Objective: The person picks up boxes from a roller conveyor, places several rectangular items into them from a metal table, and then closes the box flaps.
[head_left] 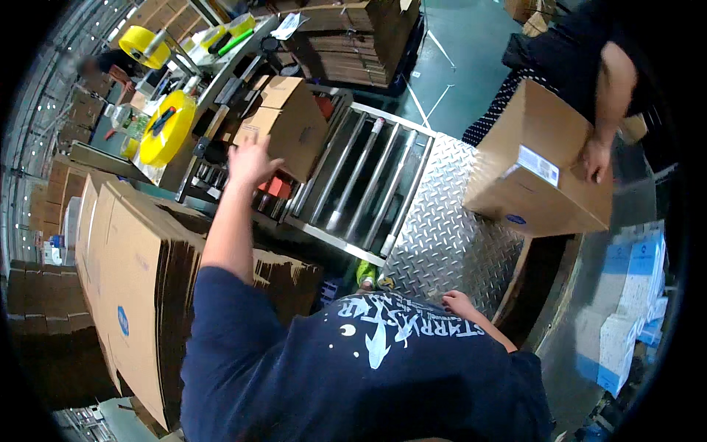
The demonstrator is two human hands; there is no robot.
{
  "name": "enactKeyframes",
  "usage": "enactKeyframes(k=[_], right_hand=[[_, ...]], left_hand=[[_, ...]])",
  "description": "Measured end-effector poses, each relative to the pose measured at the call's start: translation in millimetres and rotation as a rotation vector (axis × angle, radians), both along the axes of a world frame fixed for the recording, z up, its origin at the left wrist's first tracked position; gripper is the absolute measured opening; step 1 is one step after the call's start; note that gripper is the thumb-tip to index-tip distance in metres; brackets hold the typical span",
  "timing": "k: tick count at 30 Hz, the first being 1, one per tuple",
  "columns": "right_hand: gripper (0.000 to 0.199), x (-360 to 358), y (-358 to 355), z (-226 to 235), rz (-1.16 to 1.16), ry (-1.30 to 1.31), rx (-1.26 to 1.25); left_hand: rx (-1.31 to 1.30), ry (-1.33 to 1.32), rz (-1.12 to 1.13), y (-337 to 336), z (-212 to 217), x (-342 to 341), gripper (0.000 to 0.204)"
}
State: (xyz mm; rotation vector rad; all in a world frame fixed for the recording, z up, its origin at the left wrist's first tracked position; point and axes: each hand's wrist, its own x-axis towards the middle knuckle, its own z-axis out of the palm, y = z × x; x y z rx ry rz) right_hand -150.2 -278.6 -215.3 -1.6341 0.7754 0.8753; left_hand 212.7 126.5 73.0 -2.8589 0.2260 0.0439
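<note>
My left hand [250, 162] reaches out with fingers spread against the near side of a small cardboard box [283, 125] that sits at the taping machine's mouth on the roller conveyor [361, 180]. My right hand [458, 302] rests low by my waist at the edge of the steel tread plate [449, 236], fingers loosely curled, holding nothing. Another person at the upper right grips a large cardboard box [534, 166] on the tread plate, one hand [595, 158] on its far side.
Flattened cartons [132, 287] stand stacked to my left. Yellow tape rolls [168, 129] sit on the machine. More flat cardboard [361, 40] is piled at the back. White and blue packs [626, 309] lie at the right.
</note>
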Motion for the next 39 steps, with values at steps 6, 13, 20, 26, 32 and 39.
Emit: enactKeyframes(k=[6, 13, 20, 26, 32, 39], right_hand=[[0.025, -44.5, -67.8, 21.2, 0.004, -0.103, -0.021], [0.026, -55.7, -96.2, 18.7, 0.102, -0.284, -0.121], [0.032, -61.2, -84.9, 36.2, 0.432, -0.362, -0.22], [0.034, -42.0, -77.2, 29.9, 0.665, -0.367, -0.218], [0.03, -44.2, -62.3, 77.4, 0.47, -0.313, -0.143], [0.033, -63.0, -108.0, -77.3, 0.697, -0.513, -0.221]], left_hand=[[0.139, -0.095, 0.181, 75.2, 145.9, -114.9, 0.077], [-0.004, -0.132, 0.311, 118.6, 114.2, -225.3, 0.062], [0.004, -0.029, 0.26, 126.8, 146.4, -311.4, 0.057], [0.296, -0.044, 0.203, 112.0, 198.1, -336.8, 0.058], [0.317, 0.017, 0.314, 119.5, 215.5, -359.0, 0.074], [0.23, 0.058, 0.266, 158.3, 149.1, -342.2, 0.073]])
